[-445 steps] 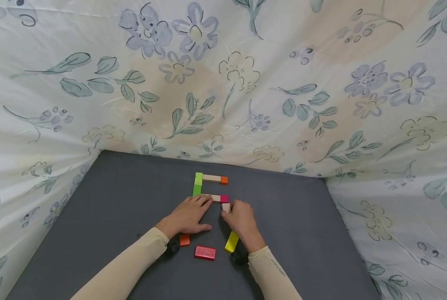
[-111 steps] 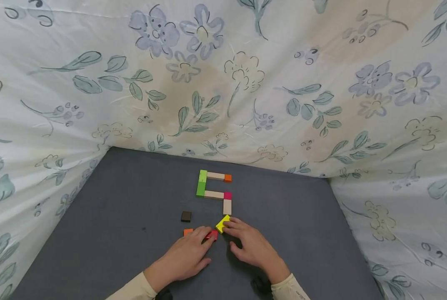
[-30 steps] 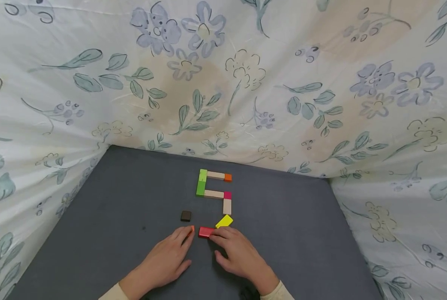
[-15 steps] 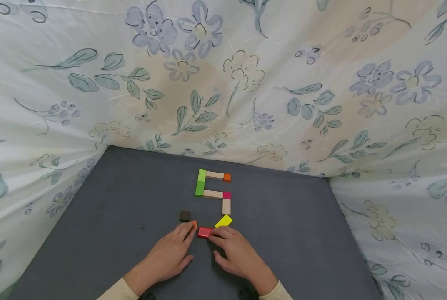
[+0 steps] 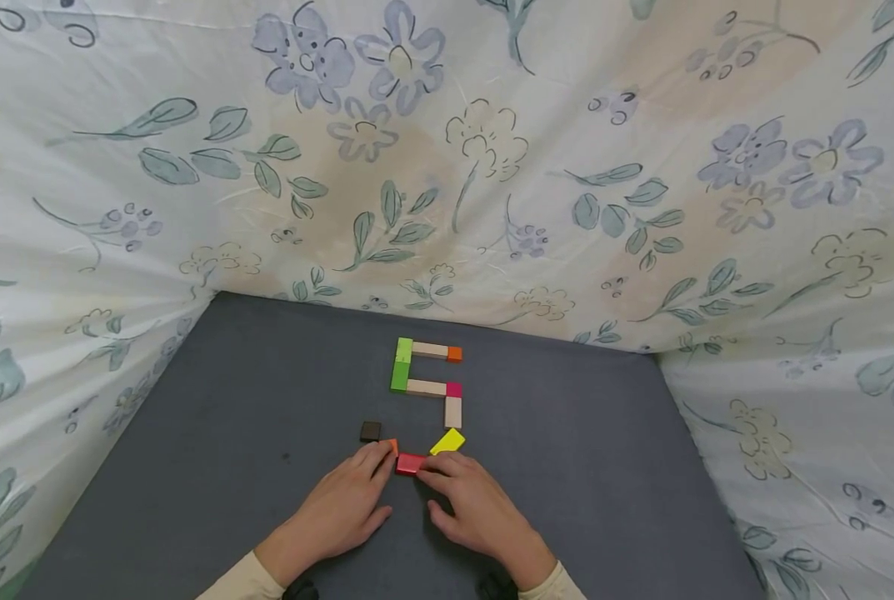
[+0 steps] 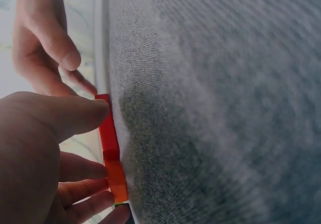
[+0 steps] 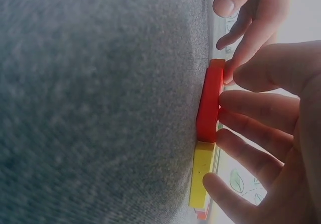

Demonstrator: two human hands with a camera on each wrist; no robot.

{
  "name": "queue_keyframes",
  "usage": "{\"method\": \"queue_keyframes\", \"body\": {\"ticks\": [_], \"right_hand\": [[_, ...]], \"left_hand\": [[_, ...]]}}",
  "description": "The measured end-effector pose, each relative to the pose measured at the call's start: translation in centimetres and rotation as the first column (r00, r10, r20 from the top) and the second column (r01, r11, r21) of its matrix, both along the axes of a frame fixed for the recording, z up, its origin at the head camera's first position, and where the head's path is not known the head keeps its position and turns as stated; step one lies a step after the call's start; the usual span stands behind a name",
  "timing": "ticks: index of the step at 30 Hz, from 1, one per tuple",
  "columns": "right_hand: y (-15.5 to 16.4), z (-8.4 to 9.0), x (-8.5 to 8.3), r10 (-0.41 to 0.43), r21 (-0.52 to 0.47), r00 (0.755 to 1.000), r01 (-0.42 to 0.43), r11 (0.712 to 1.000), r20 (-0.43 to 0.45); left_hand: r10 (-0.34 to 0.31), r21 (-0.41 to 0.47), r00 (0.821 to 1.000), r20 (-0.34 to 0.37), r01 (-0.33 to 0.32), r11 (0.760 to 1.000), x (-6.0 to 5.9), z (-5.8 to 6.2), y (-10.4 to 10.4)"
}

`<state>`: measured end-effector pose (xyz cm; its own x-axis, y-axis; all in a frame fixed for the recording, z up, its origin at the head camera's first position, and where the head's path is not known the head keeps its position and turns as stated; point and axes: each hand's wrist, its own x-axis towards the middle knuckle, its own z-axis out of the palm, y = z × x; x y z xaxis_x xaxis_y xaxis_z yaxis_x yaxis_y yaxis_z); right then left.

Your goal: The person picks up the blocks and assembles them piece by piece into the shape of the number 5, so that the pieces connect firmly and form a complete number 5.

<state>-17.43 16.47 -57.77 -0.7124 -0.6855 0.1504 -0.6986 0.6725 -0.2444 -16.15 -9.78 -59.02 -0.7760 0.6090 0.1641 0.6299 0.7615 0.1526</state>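
Two hands sit low on the grey cloth-covered surface (image 5: 214,433), and little has shifted over the last second: my right hand (image 5: 476,508) still has its fingertips on the near-right end of the flat red rectangular block (image 5: 411,463), while my left hand (image 5: 342,508) has crept a touch further forward, its fingertips now covering most of the small orange square block (image 5: 392,447) just left of the red one. Neither grip is closed round anything; the fingers of both lie fairly straight and press or nudge from the side and top. In the wrist views the red block lies flat on the cloth with the orange one butted against one end and the yellow rectangular block (image 5: 447,442) close to the other, though from the head view the yellow one is tilted off line below the plain wooden block (image 5: 453,412). The row above, with the green bar (image 5: 401,365), two pale wooden bars and the pink (image 5: 454,389) and orange cubes, has not moved, nor has the dark brown square block (image 5: 370,431) lying apart to the left. I judge the bottom stroke of the figure is being closed up, and the yellow piece is not yet squared.
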Motion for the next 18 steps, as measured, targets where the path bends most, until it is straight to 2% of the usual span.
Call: {"method": "queue_keyframes", "body": {"ticks": [18], "right_hand": [[-0.57,0.04,0.05,-0.012,0.011,1.000,0.012,1.000,-0.011]], "left_hand": [[0.019,0.033,0.999,0.042,-0.020,0.999,0.24,0.09,-0.02]]}}
